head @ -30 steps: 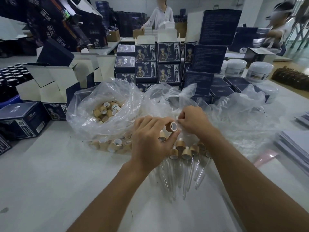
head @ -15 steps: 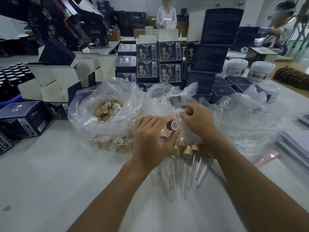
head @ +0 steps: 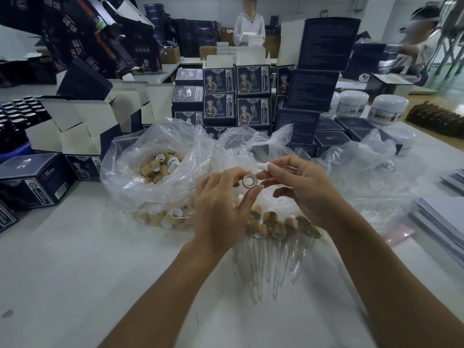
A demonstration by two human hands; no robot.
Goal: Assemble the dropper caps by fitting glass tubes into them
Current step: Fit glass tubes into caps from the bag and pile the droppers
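Note:
My left hand (head: pixel 221 212) pinches a tan wooden-looking dropper cap (head: pixel 249 181) between thumb and fingers, its white-lined opening facing me. My right hand (head: pixel 298 187) holds a small white-tipped piece (head: pixel 262 166) in its fingertips, just right of and above the cap; I cannot tell whether it carries a glass tube. Below the hands, several assembled droppers (head: pixel 272 237) lie on the white table (head: pixel 75 272), caps away from me, glass tubes pointing toward me. A clear plastic bag (head: pixel 140 156) at the left holds several loose caps (head: pixel 160 168).
Crumpled clear plastic (head: pixel 359 169) lies to the right. Dark blue boxes (head: pixel 236 96) are stacked behind, open cartons (head: pixel 72 131) at the left, white jars (head: pixel 388 109) at the back right, a paper stack (head: pixel 442 219) at the right edge. Two people stand beyond.
My right hand drew back out of the plastic with a white-tipped piece and came level with the cap. My left hand turned the cap's opening more toward me.

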